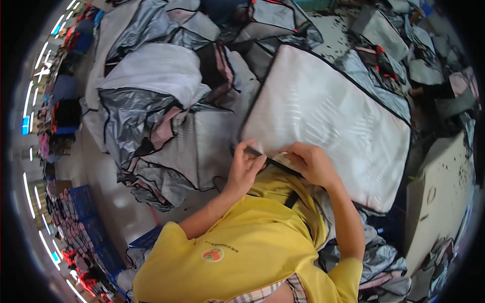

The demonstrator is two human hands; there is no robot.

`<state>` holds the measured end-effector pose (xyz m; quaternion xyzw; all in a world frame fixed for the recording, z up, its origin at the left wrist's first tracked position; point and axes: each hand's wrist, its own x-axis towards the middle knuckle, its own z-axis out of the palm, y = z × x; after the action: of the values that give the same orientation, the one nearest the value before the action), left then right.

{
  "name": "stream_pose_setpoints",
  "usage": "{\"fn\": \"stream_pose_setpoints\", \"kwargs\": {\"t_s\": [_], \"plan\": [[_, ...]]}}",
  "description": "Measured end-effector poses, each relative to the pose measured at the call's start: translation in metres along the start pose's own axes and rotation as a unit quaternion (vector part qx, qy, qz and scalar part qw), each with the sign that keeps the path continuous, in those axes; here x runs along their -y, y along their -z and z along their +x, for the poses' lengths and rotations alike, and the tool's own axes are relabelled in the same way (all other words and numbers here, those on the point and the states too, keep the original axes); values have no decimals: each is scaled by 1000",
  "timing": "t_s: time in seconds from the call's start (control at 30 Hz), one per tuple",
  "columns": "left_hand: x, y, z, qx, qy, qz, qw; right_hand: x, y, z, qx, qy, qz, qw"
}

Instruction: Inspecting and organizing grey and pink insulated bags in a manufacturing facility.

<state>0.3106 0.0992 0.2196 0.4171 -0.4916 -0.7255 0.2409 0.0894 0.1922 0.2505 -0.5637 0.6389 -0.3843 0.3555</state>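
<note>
Left grip (243, 170) pinching edging (281, 166), right grip (314, 163) curled

We observed white tube lights (29, 195) in rows along the room's far left, blue plastic crates (94, 231) lined up nearer, and a glossy grey floor (118, 199) carrying soft reflections.

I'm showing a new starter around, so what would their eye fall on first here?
Probably the bright yellow shirt at the lower centre. Then the large, black-edged whitish panel right of centre, with the left hand and right hand at its near edge. Heaped silver and white sheeting at upper left would likely follow.
</note>
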Motion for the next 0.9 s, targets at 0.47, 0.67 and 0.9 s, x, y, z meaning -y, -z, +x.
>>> {"fn": "stream_pose_setpoints", "kwargs": {"t_s": [0.47, 0.67, 0.9], "plan": [[-28, -63, 34, 135, -179, 227, 948, -4, 60, -10, -40, -62, 165, 984], [-35, -82, 30, 96, -160, 254, 949, 1, 79, 1, 14, -57, 169, 984], [-22, -85, 30, 96, -142, 226, 959, -16, 56, -6, -54, -145, 331, 931]]}}
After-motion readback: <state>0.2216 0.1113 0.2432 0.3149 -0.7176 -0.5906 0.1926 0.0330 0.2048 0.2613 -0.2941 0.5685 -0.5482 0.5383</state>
